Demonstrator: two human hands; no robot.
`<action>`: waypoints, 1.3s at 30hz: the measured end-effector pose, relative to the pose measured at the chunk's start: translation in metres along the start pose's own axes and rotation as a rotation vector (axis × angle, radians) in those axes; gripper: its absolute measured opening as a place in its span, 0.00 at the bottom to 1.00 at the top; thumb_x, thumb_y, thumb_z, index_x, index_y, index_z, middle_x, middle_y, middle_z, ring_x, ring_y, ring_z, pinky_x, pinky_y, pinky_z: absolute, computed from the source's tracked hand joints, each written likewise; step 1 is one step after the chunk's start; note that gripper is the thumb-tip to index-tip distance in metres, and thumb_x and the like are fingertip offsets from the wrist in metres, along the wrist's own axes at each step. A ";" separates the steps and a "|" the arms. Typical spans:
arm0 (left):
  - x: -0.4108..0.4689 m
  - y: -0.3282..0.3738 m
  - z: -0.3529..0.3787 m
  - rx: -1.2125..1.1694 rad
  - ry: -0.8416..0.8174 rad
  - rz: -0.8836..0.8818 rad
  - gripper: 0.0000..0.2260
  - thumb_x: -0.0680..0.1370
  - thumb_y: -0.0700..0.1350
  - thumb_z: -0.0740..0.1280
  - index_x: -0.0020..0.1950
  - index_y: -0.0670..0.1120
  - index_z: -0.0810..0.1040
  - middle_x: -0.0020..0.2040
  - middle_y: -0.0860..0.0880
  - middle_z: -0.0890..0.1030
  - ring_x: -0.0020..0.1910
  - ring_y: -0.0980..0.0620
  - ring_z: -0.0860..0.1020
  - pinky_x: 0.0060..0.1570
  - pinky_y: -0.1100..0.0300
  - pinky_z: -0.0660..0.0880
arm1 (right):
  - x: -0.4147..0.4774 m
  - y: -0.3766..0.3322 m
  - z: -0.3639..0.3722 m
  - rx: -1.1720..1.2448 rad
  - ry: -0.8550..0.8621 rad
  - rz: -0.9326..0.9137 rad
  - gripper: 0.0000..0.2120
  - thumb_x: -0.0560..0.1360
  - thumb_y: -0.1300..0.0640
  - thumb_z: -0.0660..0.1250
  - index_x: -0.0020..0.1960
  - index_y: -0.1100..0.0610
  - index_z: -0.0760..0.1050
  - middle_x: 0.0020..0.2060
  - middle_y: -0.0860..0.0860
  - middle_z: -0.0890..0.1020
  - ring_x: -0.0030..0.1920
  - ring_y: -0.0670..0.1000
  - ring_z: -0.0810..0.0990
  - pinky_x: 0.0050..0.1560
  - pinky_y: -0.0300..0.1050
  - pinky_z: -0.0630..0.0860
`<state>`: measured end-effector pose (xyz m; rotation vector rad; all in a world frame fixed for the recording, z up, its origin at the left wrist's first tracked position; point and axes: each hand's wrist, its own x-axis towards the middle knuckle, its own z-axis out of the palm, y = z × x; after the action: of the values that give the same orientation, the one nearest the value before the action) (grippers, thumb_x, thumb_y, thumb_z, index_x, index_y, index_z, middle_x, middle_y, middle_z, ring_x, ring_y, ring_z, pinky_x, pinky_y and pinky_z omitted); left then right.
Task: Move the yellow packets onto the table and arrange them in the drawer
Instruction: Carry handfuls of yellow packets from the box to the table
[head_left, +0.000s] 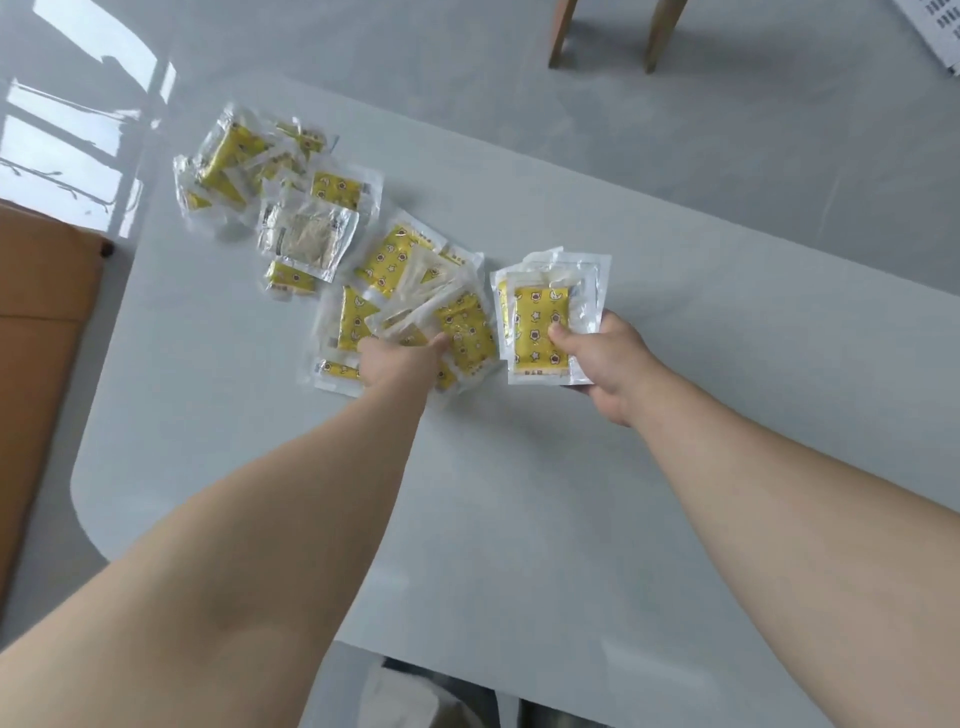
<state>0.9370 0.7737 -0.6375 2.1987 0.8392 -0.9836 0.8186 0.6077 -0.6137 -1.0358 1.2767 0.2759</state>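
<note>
The right hand (605, 358) pinches a small stack (537, 322) of yellow packets, thumb on top, just towards 2 o'clock from the view's middle. The loose packets (387, 260) sprawl over the table (519, 493) out towards 10 o'clock. The left hand (397, 361) lies at their near edge, fingers hidden, so its grip cannot be told. They look light, limp and slick, best taken by the clear sealed borders
</note>
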 end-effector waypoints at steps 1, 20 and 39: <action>0.000 -0.001 -0.002 0.001 0.008 -0.009 0.40 0.67 0.59 0.80 0.70 0.44 0.66 0.62 0.45 0.77 0.59 0.42 0.78 0.56 0.45 0.79 | 0.005 -0.004 0.004 -0.003 -0.010 -0.001 0.14 0.80 0.61 0.70 0.65 0.54 0.75 0.56 0.51 0.85 0.52 0.51 0.85 0.50 0.50 0.82; -0.005 -0.043 -0.054 0.173 -0.042 0.394 0.29 0.74 0.55 0.75 0.70 0.49 0.68 0.64 0.51 0.73 0.57 0.49 0.79 0.57 0.47 0.78 | 0.038 -0.003 0.066 -0.601 0.424 0.208 0.39 0.71 0.36 0.73 0.72 0.56 0.64 0.67 0.57 0.73 0.63 0.60 0.78 0.60 0.55 0.79; -0.229 -0.042 -0.190 0.057 -0.253 0.420 0.09 0.75 0.47 0.72 0.52 0.49 0.76 0.48 0.48 0.82 0.46 0.47 0.82 0.44 0.53 0.77 | -0.271 -0.041 0.022 -0.410 0.286 -0.093 0.17 0.79 0.43 0.63 0.52 0.57 0.74 0.45 0.53 0.79 0.47 0.57 0.79 0.50 0.53 0.80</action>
<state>0.8659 0.8653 -0.3608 2.1174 0.2227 -1.0479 0.7726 0.6987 -0.3585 -1.5226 1.4573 0.3353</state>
